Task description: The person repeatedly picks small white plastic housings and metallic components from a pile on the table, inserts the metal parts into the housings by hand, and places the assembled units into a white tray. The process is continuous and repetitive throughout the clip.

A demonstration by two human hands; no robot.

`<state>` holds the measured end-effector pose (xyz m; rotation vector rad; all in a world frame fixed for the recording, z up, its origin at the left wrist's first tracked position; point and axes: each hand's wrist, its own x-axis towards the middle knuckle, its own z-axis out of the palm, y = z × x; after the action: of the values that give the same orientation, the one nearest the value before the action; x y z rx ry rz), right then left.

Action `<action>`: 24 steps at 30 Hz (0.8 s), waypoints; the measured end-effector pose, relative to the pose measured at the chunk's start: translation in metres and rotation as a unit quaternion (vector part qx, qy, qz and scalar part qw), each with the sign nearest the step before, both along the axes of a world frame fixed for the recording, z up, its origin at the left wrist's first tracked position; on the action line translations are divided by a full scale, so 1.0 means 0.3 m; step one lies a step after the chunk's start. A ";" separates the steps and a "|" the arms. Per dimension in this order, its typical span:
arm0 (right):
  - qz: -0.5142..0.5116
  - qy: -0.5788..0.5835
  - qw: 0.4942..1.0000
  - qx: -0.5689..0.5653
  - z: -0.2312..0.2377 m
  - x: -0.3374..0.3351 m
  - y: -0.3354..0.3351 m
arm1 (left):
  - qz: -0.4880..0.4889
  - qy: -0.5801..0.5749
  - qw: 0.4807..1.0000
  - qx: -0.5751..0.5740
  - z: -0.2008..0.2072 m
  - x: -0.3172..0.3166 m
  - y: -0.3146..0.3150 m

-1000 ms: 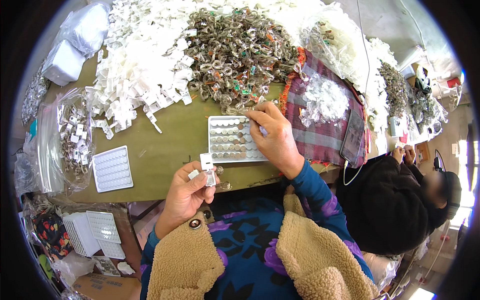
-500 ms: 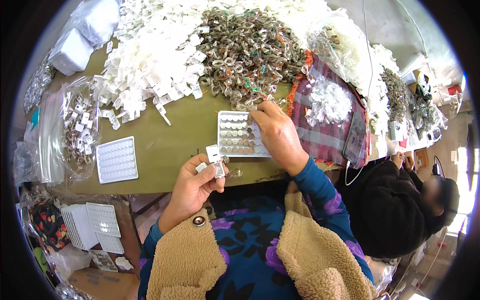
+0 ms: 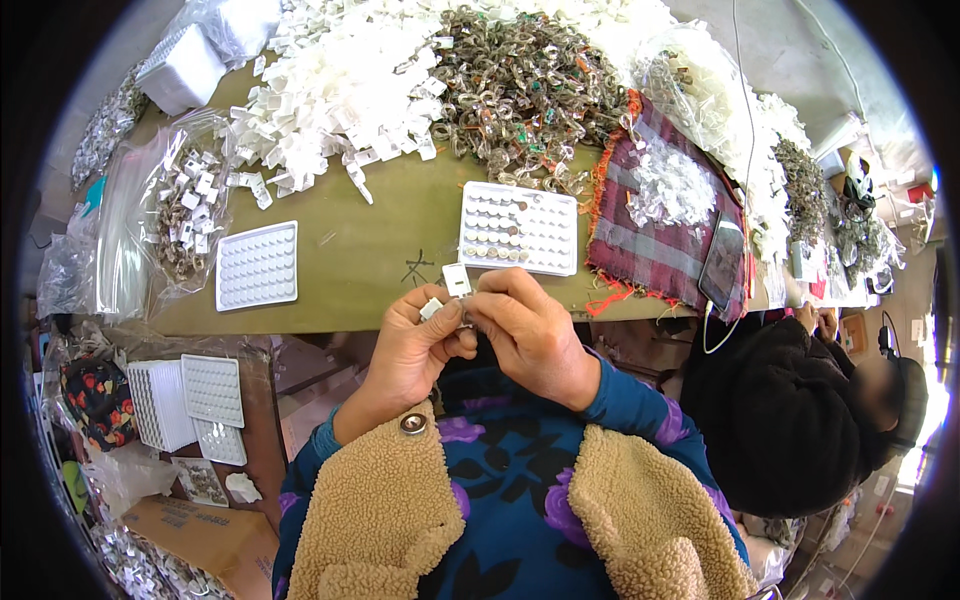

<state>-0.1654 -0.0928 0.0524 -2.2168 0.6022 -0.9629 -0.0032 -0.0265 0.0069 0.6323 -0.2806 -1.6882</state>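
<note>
My left hand [image 3: 418, 345] is closed on a small hinged plastic case, whose white flap [image 3: 456, 279] with a little window sticks up above the fingers. A second white plastic bit [image 3: 430, 308] shows between the thumb and index finger. My right hand [image 3: 538, 335] meets the left at the case, fingertips pinched together; whatever they hold is hidden. Just beyond the hands, a white tray [image 3: 562, 268] lies on the table, small round button-like pieces in some of its rows of hollows.
Another white dimpled tray [image 3: 257, 267] lies left, beside a clear bag of small parts [image 3: 190, 215]. White plastic pieces [image 3: 340, 95] and brownish clear parts [image 3: 520, 90] are heaped behind. A plaid cloth [image 3: 630, 235] bears clear bits and a phone [image 3: 720, 262]. Someone in black [image 3: 785, 420] sits right.
My right hand has come back from the tray to the case in my left hand. The view has shifted, so the table sits slightly higher and further right.
</note>
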 end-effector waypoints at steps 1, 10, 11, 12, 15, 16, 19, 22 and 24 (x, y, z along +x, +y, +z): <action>-0.015 -0.007 1.000 -0.005 0.001 -0.001 0.004 | 0.008 -0.009 1.000 0.005 0.003 -0.002 0.006; -0.057 -0.018 0.997 0.037 0.022 0.002 -0.003 | 0.010 -0.008 1.000 -0.010 0.023 0.001 0.002; -0.063 -0.026 0.996 0.051 0.025 0.002 -0.004 | 0.011 -0.012 1.000 -0.014 0.021 0.005 0.000; -0.069 -0.033 0.995 0.068 0.029 0.002 -0.005 | 0.011 -0.014 1.000 -0.021 0.019 0.008 -0.001; -0.060 -0.019 0.997 0.052 0.038 0.007 -0.014 | 0.017 -0.012 1.000 -0.013 0.010 0.017 -0.005; -0.048 -0.013 0.998 0.046 0.040 0.012 -0.017 | 0.018 -0.012 1.000 -0.013 0.007 0.019 -0.006; -0.047 -0.033 0.998 0.020 0.037 0.026 -0.023 | 0.018 -0.008 1.000 -0.004 -0.001 0.020 -0.012; -0.038 -0.034 0.999 -0.019 0.018 0.035 -0.032 | 0.018 -0.006 1.000 0.009 -0.009 0.021 -0.017; -0.024 -0.038 0.996 -0.074 -0.006 0.041 -0.043 | 0.024 -0.015 1.000 0.002 -0.014 0.015 -0.018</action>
<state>-0.1533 -0.1056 0.0505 -2.2909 0.5690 -1.1450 0.0013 -0.0319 0.0027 0.6628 -0.2809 -1.6348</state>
